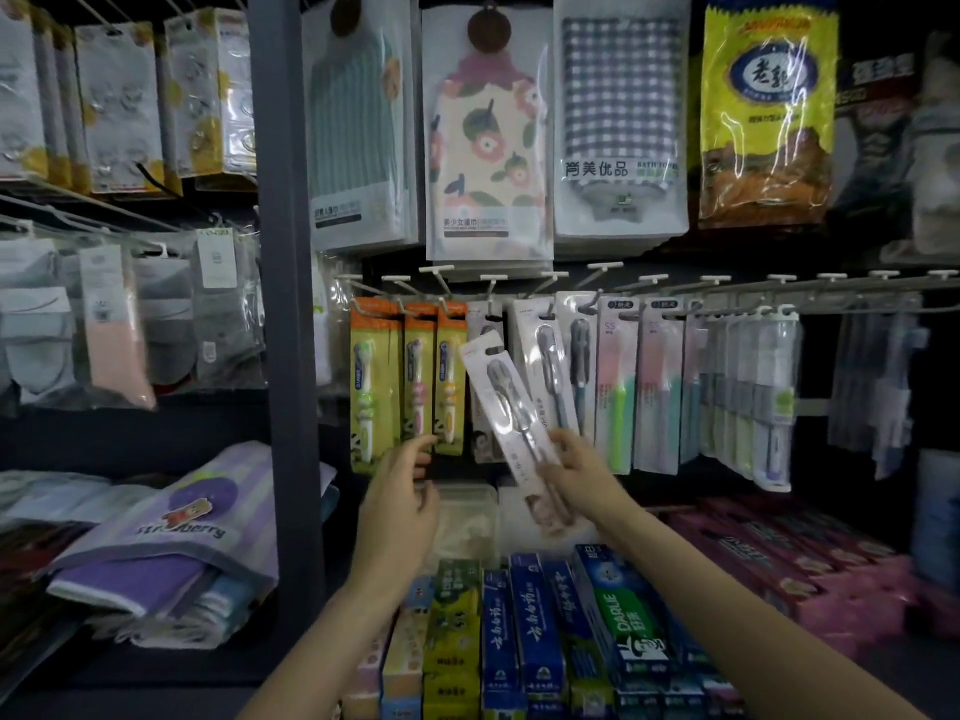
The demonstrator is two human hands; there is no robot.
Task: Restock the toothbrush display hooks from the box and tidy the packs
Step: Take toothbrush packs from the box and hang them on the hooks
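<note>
My right hand (582,470) grips the lower end of a white toothbrush pack (501,397), which tilts with its top to the left, in front of the hooks. Behind it on the hook row (493,279) hang orange-and-yellow children's toothbrush packs (410,376) on the left, white packs (545,366) in the middle and pastel packs (649,387) to the right. My left hand (402,506) is raised just under the orange packs, fingers loosely curled, holding nothing. No box is in view.
Toothpaste boxes (524,636) fill the shelf below my arms, red ones (779,558) at the right. Towel packs (488,132) hang above. A dark upright post (283,304) separates a left bay with socks (114,324) and a purple towel (187,532).
</note>
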